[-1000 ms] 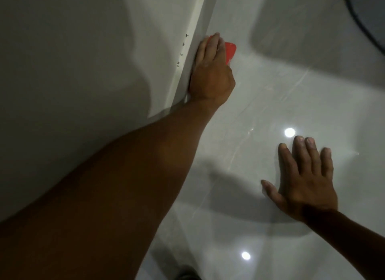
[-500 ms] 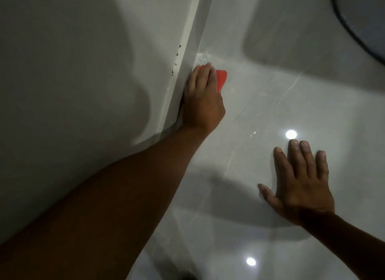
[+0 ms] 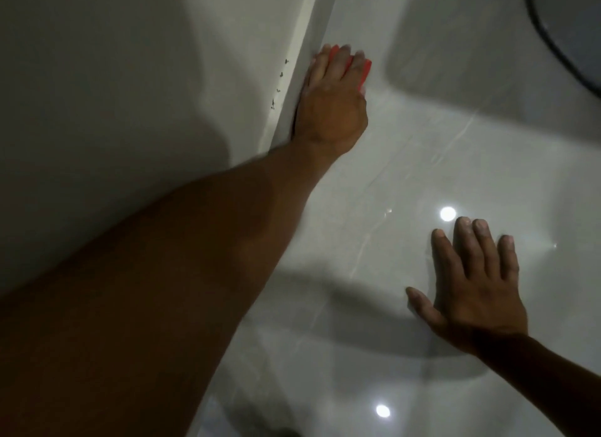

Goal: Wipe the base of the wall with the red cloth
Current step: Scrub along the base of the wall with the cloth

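**Red cloth pressed to the foot of the wall**

We see the left hand (image 3: 331, 101) reaching forward along a bare arm, its fingers (image 3: 338, 62) laid nearly flat and close together over the red cloth (image 3: 364, 70). The cloth is pinned beneath them rather than gripped in a fist; only a narrow strip of red shows past the fingertips and along the hand's outer edge, the rest hidden under the palm. The cloth sits on the floor (image 3: 439, 150) right at the base of the wall (image 3: 309, 46), where a pale skirting strip meets the glossy tiles, and the thumb side of the hand lies against that strip. Four small dark marks (image 3: 279, 75) dot the wall (image 3: 130, 78) just beside the skirting, level with the hand.

The right hand (image 3: 471, 293) lies well apart, lower in the view, flat on the floor with fingers spread and thumb splayed outward; it has hold of nothing. Two round reflections of ceiling lights shine on the tiles, one (image 3: 447, 213) just beyond its fingertips, the other (image 3: 382, 410) nearer us. Broad shadows fall across wall and floor. A dark curved object (image 3: 562, 46) cuts the upper right corner; we cannot tell what it is.
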`<state>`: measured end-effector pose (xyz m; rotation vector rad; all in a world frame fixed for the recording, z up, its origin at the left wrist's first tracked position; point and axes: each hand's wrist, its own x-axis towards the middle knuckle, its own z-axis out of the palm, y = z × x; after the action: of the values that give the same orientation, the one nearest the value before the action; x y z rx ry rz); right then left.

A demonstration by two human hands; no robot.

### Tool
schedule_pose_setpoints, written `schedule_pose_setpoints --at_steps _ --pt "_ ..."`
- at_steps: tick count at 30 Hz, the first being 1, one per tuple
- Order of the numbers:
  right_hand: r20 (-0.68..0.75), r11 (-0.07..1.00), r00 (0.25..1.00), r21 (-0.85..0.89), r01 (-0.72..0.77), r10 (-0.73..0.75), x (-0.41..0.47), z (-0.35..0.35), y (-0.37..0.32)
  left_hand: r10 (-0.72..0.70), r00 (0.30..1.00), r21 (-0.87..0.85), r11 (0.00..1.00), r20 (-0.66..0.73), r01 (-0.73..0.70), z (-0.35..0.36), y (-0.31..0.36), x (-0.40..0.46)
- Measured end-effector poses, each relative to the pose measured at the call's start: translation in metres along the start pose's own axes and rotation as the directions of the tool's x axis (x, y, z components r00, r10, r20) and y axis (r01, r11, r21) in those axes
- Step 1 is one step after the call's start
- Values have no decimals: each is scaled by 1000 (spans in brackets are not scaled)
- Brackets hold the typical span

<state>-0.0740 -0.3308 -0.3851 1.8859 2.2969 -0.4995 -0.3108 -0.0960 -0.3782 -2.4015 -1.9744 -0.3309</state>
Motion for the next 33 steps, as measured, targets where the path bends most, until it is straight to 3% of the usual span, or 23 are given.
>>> schedule_pose_setpoints --at_steps 2,5,8,10,13,19,24,27,33 --pt "4 1000 1000 -5 -4 4 0 0 0 -29 998 -72 997 -64 24 -2 -1 -19" --pt "-13 1000 1000 11 -3 3 0 0 -1 -57 998 -185 981 7 57 -15 2 -95" --pt "-7 1000 1000 12 -2 2 -1 -1 -2 -51 992 -166 984 114 70 -38 4 -193" --pt "-8 1000 1000 11 0 0 -2 -1 -1 -42 991 -135 989 123 58 -40 1 -209" --pt "-20 1000 1000 20 16 -15 -1 -1 -1 18 988 -25 1000 152 -14 -29 -9 -166" --pt "-44 1000 999 16 26 -25 -1 0 -1 300 951 129 943 72 -307 -3 -11 -16" --pt "-44 1000 999 1 29 -29 -1 1 0 70 978 138 985 198 -99 10 -6 50" --pt "-13 1000 1000 -4 25 -25 -1 0 0 95 975 107 987 201 -118 13 -5 40" --pt "33 1000 999 -6 0 1 -1 -2 -1 -80 989 -164 981 121 100 -24 3 -110"
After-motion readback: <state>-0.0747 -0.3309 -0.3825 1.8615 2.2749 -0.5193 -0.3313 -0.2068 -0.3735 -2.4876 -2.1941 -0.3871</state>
